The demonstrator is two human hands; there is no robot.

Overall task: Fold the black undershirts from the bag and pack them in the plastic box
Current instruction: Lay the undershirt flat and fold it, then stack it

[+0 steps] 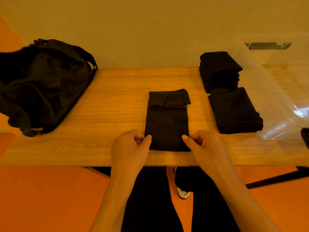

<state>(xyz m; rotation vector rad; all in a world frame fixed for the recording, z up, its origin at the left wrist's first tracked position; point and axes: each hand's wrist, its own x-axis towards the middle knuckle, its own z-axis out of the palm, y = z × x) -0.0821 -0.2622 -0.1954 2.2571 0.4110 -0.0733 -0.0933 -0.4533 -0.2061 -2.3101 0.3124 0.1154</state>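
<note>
A black undershirt (167,120) lies folded into a narrow strip in the middle of the wooden table (108,111), its far end turned over. My left hand (131,146) pinches its near left corner. My right hand (203,145) pinches its near right corner. The black bag (41,87) sits slumped at the table's far left. Two piles of folded black undershirts lie to the right, the far pile (219,71) taller than the near pile (235,111). The clear plastic box (277,84) stands at the right edge, beside those piles.
The table's back edge meets a plain wall. Its front edge runs just below my hands, over an orange floor. A dark object (305,138) shows at the far right edge. My legs and a shoe (183,194) are under the table.
</note>
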